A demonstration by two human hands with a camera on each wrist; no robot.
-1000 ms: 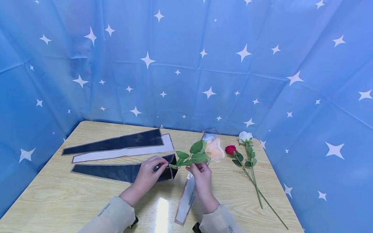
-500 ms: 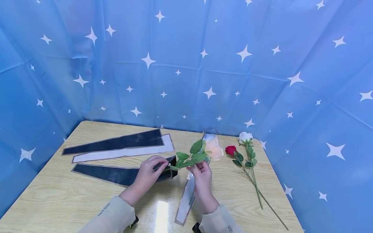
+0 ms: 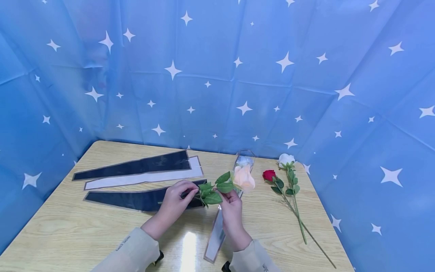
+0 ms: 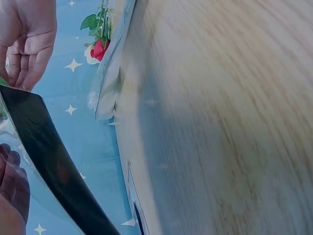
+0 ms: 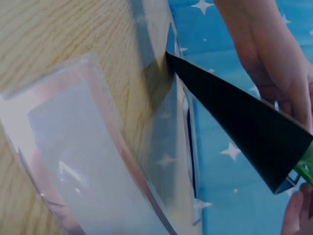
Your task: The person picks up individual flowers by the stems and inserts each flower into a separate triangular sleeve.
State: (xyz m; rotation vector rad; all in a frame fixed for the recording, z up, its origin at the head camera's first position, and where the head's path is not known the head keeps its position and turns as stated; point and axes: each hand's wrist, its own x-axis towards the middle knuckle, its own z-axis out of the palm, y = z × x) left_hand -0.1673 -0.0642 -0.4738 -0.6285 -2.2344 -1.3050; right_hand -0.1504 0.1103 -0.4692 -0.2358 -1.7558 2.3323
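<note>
One peach fabric rose (image 3: 244,179), right hand (image 3: 232,209) pinching, left hand (image 3: 176,201) gripping the aligned black tapered plastic sleeve (image 5: 239,122), points toward the table's right edge (image 3: 319,211).

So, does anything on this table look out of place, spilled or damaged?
Nothing looks spilled, and the peach rose shows no obvious damage. If anything, the right side of the table is slightly untidy: the red rose and white rose lie with stems crossed rather than side by side.

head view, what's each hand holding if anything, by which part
The right hand holds the peach rose by its leafy stem, below the bloom; the left hand grips the black sleeve near its open mouth.
</note>
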